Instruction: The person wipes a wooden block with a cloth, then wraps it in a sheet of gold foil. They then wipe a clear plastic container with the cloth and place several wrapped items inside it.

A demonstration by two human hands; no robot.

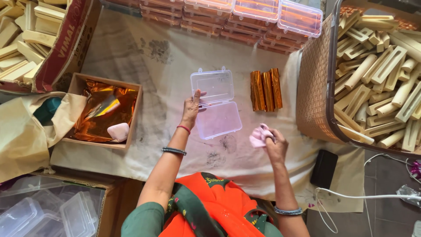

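The clear box lies open on the cloth, straight ahead of the person. Lid and tray lie flat, hinged together, with the lid farther from the person. The long axis of each half runs left to right, tilted slightly so the right end of the tray sits nearer. Both hollows face up.

The left hand rests on the left edge of the box at the hinge, its fingers close together and bent over the rim. The right hand is just right of the tray, apart from it, and its fingers pinch a bunched pink rag.

Three gold rolls lie side by side just right of the lid, long axes pointing away from the person.

The cloth is pale, creased and stained, and is spread on the floor. At its far edge sit stacked filled boxes. A shallow tray on the left holds gold foil. A basket on the right holds wooden pieces. Empty boxes lie near left.
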